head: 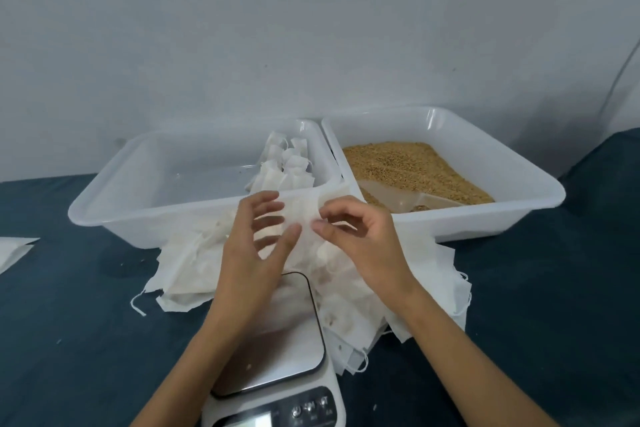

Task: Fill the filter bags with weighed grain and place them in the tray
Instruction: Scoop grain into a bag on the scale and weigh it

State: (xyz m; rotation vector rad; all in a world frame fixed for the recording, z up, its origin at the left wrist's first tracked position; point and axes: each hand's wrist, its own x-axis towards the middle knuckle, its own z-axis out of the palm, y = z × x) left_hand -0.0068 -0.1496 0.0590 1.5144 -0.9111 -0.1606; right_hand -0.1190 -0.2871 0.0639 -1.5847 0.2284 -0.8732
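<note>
Both hands, the left hand (258,246) and the right hand (360,239), pinch one thin white paper filter bag (301,215) between their fingers (294,230), so they should gently pull its mouth wide before scooping the brown grain (415,170) just beyond.

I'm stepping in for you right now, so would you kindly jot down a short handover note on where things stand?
Left hand and right hand: both pinch one empty bag, held over the scale.
Empty bags lie heaped around the scale, in front of the trays.
Grain and a scoop are in the right tray.
Done: a few filled bags sit in the left tray.
Left: open this bag, weigh grain, fill it, tray it, then repeat with the heap.
</note>
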